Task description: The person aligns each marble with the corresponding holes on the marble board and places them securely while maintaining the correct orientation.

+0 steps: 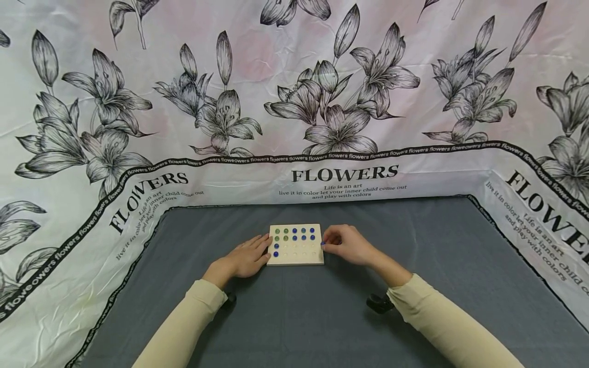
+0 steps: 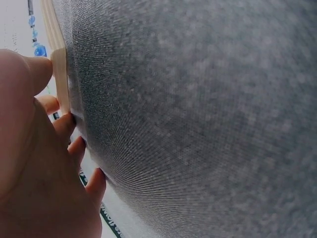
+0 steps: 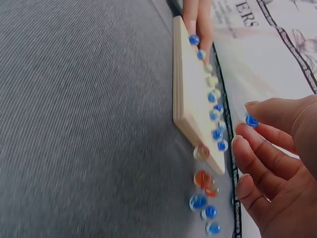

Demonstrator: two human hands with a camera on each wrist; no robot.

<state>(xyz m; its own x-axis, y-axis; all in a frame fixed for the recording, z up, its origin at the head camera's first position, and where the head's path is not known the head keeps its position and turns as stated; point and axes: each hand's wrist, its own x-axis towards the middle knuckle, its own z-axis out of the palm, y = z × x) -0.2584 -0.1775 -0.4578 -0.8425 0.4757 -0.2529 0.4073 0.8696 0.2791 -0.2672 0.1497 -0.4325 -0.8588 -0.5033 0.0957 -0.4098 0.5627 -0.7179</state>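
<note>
A pale wooden board (image 1: pixel 299 261) with rows of round hollows lies flat on the cloth. Green marbles (image 1: pixel 286 238) fill its upper left hollows. Blue marbles (image 1: pixel 303 237) fill the upper right ones, and two more blue marbles (image 1: pixel 276 254) sit down the left column. My left hand (image 1: pixel 246 256) rests at the board's left edge, fingers extended, thumb and fingertips touching its side. Just off the right edge, my right hand (image 1: pixel 348 244) pinches a blue glass marble (image 3: pixel 251 119) between thumb and index finger, raised above the board. Its other fingers are loosely bent.
Loose marbles lie past the board's right end in the right wrist view, among them an orange marble (image 3: pixel 202 178) and a blue marble (image 3: pixel 198 202); my right hand hides them in the head view. Grey cloth (image 1: pixel 294 317) covers the table, and a flower-printed sheet (image 1: pixel 257 179) rises behind.
</note>
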